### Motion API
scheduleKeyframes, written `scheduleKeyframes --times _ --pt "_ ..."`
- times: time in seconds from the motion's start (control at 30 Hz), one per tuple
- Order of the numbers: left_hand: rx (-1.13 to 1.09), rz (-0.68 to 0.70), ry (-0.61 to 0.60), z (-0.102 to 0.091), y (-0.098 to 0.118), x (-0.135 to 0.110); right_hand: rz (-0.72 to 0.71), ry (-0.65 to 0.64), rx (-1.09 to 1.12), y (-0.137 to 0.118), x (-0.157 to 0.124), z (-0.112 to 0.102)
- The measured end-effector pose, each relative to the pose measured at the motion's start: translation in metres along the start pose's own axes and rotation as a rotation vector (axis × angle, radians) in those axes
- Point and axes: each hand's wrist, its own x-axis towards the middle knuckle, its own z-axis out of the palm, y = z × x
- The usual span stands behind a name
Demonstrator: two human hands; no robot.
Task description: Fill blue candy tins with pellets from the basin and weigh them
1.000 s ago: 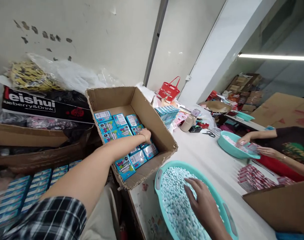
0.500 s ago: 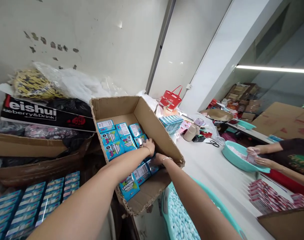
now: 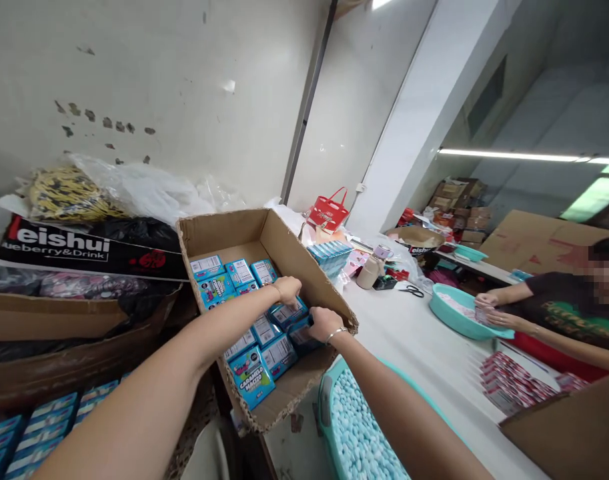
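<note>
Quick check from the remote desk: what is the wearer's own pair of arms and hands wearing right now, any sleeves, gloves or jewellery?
Both forearms are bare, with no gloves and no sleeves in view. The right hand has a thin silvery bangle at the wrist. The left hand shows a thin band at the wrist, too small to tell what it is made of.

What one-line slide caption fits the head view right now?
Both hands, left hand and right hand, reach among blue candy boxes in a tilted cardboard carton.

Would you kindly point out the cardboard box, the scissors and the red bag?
cardboard box (image 3: 304,267): head view, inner right wall.
scissors (image 3: 411,291): head view, on the handles.
red bag (image 3: 327,217): head view, front panel.
</note>
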Motion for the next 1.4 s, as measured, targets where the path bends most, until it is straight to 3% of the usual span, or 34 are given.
scheduleKeyframes --times 0.13,0.2,0.27,0.33,0.4,0.47,0.53,0.63,0.7,0.8,0.93,1.0,1.1,1.17,1.27,1.4 --pt "0.232 0.258 0.023 -0.023 0.031 -0.038 -0.092 0.334 0.056 0.016 -0.070 -0.040" --pt "0.370 0.533 0.086 -0.023 0.034 -0.077 -0.140 0.558 0.123 0.033 -0.114 -0.052" --pt "0.450 0.810 0.204 -0.013 0.032 -0.123 -0.160 0.750 0.191 0.049 -0.159 -0.056" --pt "0.417 0.926 0.293 0.007 0.028 -0.168 -0.177 0.857 0.280 0.062 -0.202 -0.053" --pt "0.366 0.988 0.378 0.033 0.025 -0.203 -0.200 0.853 0.399 0.069 -0.243 -0.043" --pt "0.273 0.990 0.447 0.064 0.025 -0.224 -0.212 0.783 0.529 0.073 -0.280 -0.030" --pt "0.139 0.897 0.417 0.099 0.023 -0.234 -0.225 0.722 0.655 0.073 -0.314 -0.013" --pt "-0.050 0.644 0.132 0.154 0.011 -0.240 -0.223 0.713 0.802 0.071 -0.353 0.018" --pt "-0.144 0.482 -0.096 0.189 -0.005 -0.244 -0.145 0.751 0.871 0.072 -0.371 0.042" --pt "-0.188 0.344 -0.325 0.227 -0.029 -0.254 0.014 0.731 1.070 0.078 -0.385 0.073" --pt "-0.009 0.383 -0.444 0.245 -0.039 -0.263 0.037 0.582 1.382 0.087 -0.388 0.097" --pt "0.136 0.545 -0.367 0.244 -0.034 -0.267 0.142 0.597 1.427 0.090 -0.383 0.100" --pt "0.413 0.886 -0.057 0.243 -0.029 -0.277 0.342 0.704 1.500 0.090 -0.369 0.098" --pt "0.631 1.055 0.080 0.250 -0.033 -0.283 0.396 0.806 1.666 0.088 -0.357 0.096" --pt "0.894 1.212 0.180 0.269 -0.046 -0.276 0.430 0.882 2.003 0.083 -0.335 0.095" --pt "1.023 1.264 0.168 0.274 -0.054 -0.241 0.501 0.803 2.278 0.079 -0.310 0.097"
